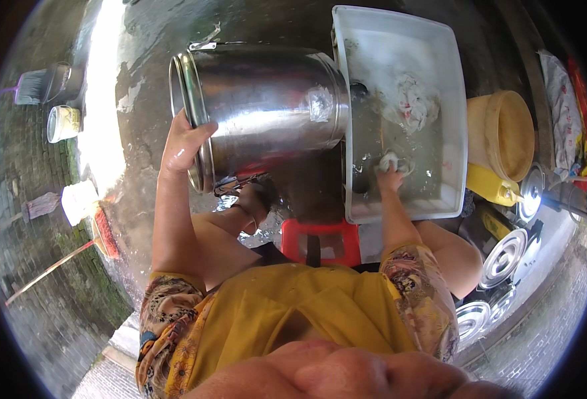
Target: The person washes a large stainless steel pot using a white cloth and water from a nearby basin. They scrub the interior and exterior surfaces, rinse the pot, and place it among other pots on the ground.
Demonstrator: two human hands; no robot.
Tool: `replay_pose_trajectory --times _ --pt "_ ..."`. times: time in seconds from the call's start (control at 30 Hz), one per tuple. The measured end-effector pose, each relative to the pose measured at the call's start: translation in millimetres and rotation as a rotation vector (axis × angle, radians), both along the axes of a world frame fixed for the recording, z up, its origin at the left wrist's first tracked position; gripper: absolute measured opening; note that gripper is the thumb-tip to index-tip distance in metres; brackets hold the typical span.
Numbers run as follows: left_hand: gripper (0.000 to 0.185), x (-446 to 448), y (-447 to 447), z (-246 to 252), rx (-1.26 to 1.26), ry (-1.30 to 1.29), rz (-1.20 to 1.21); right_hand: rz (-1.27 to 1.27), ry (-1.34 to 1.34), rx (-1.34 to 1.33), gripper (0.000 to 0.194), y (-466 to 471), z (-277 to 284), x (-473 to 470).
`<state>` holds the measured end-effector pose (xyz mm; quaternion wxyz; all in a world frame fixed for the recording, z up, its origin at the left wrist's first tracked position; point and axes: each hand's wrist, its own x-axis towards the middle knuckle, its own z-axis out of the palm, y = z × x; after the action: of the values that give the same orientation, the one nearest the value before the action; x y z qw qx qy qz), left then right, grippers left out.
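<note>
A large stainless steel barrel (pixel 268 99) lies on its side before me, with its ringed mouth to the left. My left hand (pixel 186 142) grips the rim at that mouth, thumb on the outer side. The barrel's other end meets the near-left wall of a white plastic tub (pixel 455 124); whether it rests on the tub I cannot tell. Cloudy water stands in the tub. My right hand (pixel 392 178) is in it, closed on a wet white cloth (pixel 389 160). Farther back in the water floats a crumpled white bundle (pixel 413 102), cloth or plastic.
A red plastic stool (pixel 319 227) is between my legs. To the right stand a beige bucket (pixel 515 134), a yellow jerrycan (pixel 490 184) and steel lids (pixel 505 258). At left are a small pail (pixel 66 123), a broom (pixel 30 87) and a long-handled red-headed tool (pixel 105 232). The floor is wet.
</note>
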<state>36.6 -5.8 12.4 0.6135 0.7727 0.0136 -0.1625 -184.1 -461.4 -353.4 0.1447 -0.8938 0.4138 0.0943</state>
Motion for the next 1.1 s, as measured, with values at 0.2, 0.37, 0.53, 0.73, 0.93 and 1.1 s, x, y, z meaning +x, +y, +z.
replay_pose_trajectory --times 0.2,0.37,0.53,0.73,0.93,1.1 --pt "0.040 23 -3 -10 -0.089 0.023 0.187 -0.886 -0.597 1.235 0.058 -9 13 21" --pt "0.047 33 0 -13 -0.327 0.166 0.356 -0.470 -0.978 1.795 0.061 -5 153 83" --pt "0.053 33 -3 -16 -0.408 0.232 0.364 0.049 -0.701 1.399 0.054 92 211 194" --pt "0.056 18 -22 -16 -0.358 0.188 0.325 0.970 -1.159 0.238 0.046 263 316 220" --pt "0.056 1 -32 -12 -0.401 0.171 0.213 0.845 -0.268 0.400 0.057 298 389 341" --pt "0.058 9 -31 -19 -0.446 0.069 0.223 0.855 -0.538 0.246 0.064 297 369 301"
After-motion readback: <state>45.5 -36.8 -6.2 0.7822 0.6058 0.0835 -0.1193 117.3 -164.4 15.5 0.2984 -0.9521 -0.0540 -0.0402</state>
